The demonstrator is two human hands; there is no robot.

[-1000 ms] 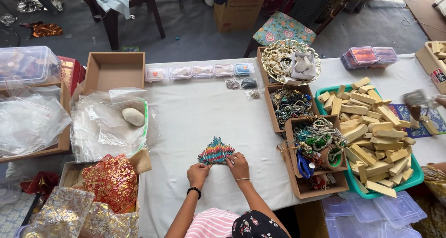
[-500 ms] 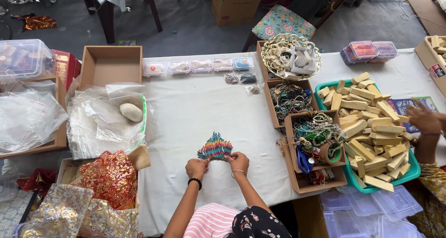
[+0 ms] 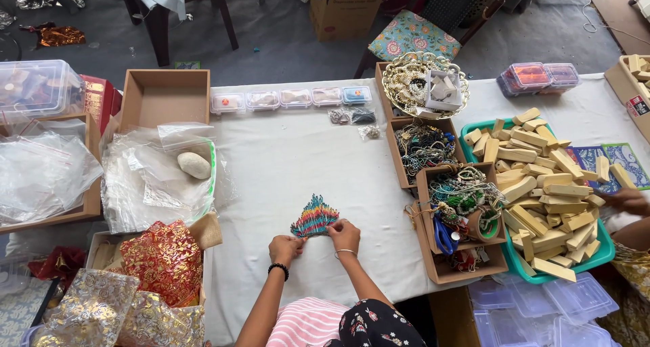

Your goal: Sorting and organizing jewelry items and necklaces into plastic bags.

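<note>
Here, near the table's (image 3: 284,157) front edge, the left hand (image 3: 284,249) and right hand (image 3: 345,235) pinch the base of a multicoloured beaded fan (image 3: 315,216) lying flat on the white cloth; a green tray (image 3: 596,252) of wooden blocks (image 3: 542,184) sits toward the right edge.

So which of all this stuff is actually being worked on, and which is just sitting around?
In hand:
- fan of coloured beaded strands
- left hand and right hand, both at its lower edge

Lying about:
- wooden blocks in the green tray
- boxes of bead strings
- stone on plastic bags
- small clear containers
</note>
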